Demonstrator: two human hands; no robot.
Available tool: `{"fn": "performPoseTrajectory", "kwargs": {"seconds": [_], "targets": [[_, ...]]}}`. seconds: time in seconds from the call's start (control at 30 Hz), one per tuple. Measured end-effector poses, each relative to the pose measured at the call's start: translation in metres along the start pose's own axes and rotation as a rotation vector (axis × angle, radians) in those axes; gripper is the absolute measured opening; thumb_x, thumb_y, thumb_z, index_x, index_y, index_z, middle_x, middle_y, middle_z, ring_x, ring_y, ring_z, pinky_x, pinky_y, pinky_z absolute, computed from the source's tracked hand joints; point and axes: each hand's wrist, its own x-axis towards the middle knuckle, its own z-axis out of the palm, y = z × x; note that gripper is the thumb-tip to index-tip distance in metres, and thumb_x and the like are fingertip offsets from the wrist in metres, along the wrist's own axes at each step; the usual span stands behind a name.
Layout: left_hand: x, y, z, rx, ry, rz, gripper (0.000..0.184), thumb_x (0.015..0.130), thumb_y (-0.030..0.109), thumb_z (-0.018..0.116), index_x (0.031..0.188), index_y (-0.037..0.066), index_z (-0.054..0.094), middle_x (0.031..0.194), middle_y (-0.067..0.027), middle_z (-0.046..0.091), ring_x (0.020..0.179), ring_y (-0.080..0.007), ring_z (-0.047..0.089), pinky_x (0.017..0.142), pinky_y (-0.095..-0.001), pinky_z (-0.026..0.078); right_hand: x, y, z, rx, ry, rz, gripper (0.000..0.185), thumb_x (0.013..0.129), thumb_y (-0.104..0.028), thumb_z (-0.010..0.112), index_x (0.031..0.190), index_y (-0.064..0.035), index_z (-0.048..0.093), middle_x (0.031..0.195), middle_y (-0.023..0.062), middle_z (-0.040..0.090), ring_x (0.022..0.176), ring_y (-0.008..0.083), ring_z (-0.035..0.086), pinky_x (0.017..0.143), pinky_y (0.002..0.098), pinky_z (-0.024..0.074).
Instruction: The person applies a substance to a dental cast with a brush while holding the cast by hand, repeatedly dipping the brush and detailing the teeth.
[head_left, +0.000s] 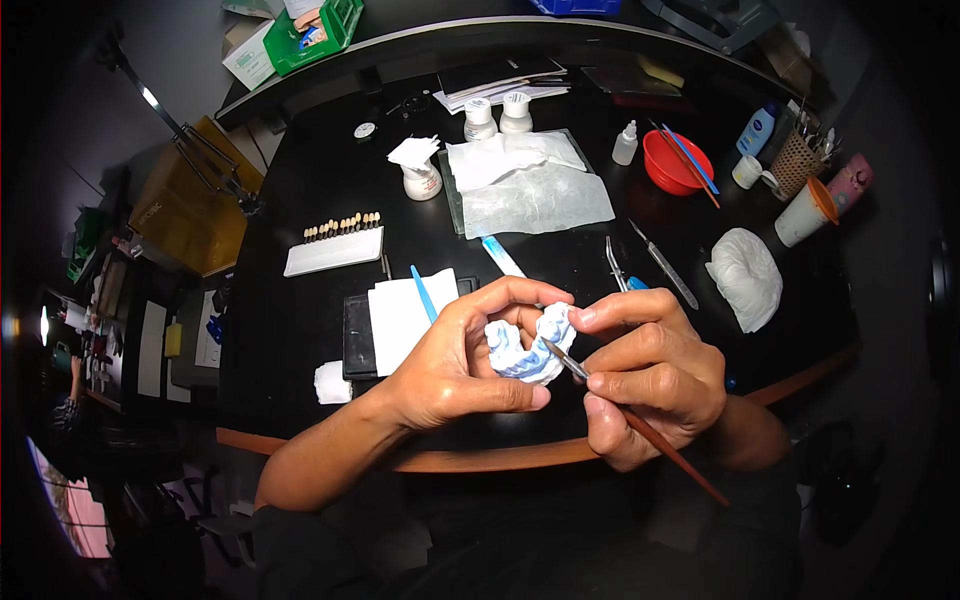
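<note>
My left hand (465, 355) is closed around a white and blue dental model (525, 362), thumb along its near side and index finger over its far side. A fine paintbrush (665, 450) with a reddish-brown handle and metal ferrule is pinched in my right hand (650, 375). Its dark tip meets or hovers just at the model's inner surface; I cannot tell whether it touches. My right index fingertip rests close to the model's right end. Under my left hand lies a white paper pad (400, 318) on a black block, with a blue stick (422, 292) on it.
A tooth shade guide (335, 250) lies at left. Behind are a tissue-covered glass slab (530, 185), white jars (480, 120), a dropper bottle (625, 145) and a red bowl (678, 163) with brushes. Tweezers (614, 263), a scalpel-like tool (665, 265) and wadded tissue (745, 278) are at right.
</note>
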Motion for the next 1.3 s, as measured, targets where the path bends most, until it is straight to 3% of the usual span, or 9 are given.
{"fn": "performPoseTrajectory", "kwargs": {"seconds": [0.17,0.37,0.47,1.17,1.3], "targets": [[0.0003,-0.0032,0.0011,-0.022,0.023,0.024,0.077,0.074,0.000,0.086,0.143,-0.001,0.053,0.117,-0.0076,0.065,0.112,-0.0135,0.061,0.097,-0.0281,0.046,0.0023,-0.0024,0.0010,-0.002,0.008,0.027,0.010,0.075,0.005,0.070,0.083,-0.0002,0.066,0.082,0.0106,0.067,0.101,0.0352,0.073,0.080,0.0409,0.0639],[-0.0015,0.0052,0.0014,0.175,0.068,0.017,0.071,0.076,-0.002,0.085,0.140,-0.002,0.056,0.104,-0.0019,0.059,0.098,-0.0090,0.058,0.085,-0.0241,0.047,0.0015,0.0000,0.0013,0.042,0.011,0.062,0.012,0.071,0.006,0.069,0.079,-0.0003,0.063,0.081,0.0103,0.065,0.103,0.0353,0.072,0.080,0.0404,0.0636],[-0.0016,0.0037,-0.0004,0.190,0.060,0.019,0.071,0.076,-0.001,0.085,0.140,-0.003,0.056,0.104,-0.0021,0.060,0.097,-0.0085,0.058,0.083,-0.0229,0.047,0.0017,-0.0011,0.0009,0.043,-0.002,0.071,0.013,0.070,0.007,0.068,0.079,-0.0004,0.062,0.081,0.0104,0.065,0.103,0.0353,0.072,0.080,0.0402,0.0635],[-0.0014,0.0039,0.0001,0.186,0.067,0.020,0.072,0.075,-0.002,0.085,0.141,-0.001,0.056,0.103,-0.0015,0.060,0.096,-0.0089,0.058,0.084,-0.0245,0.047,0.0025,0.0004,0.0058,0.022,0.016,0.013,0.012,0.068,0.007,0.068,0.075,0.0003,0.061,0.075,0.0110,0.064,0.096,0.0355,0.073,0.077,0.0399,0.0631],[-0.0010,0.0031,0.0002,0.127,0.042,0.034,0.074,0.076,-0.002,0.085,0.143,-0.001,0.054,0.109,-0.0040,0.063,0.099,-0.0096,0.060,0.087,-0.0250,0.048,-0.0011,0.0016,0.0016,0.029,-0.022,-0.003,0.013,0.074,0.004,0.068,0.086,-0.0002,0.064,0.079,0.0108,0.067,0.100,0.0365,0.070,0.086,0.0467,0.0657]]}}
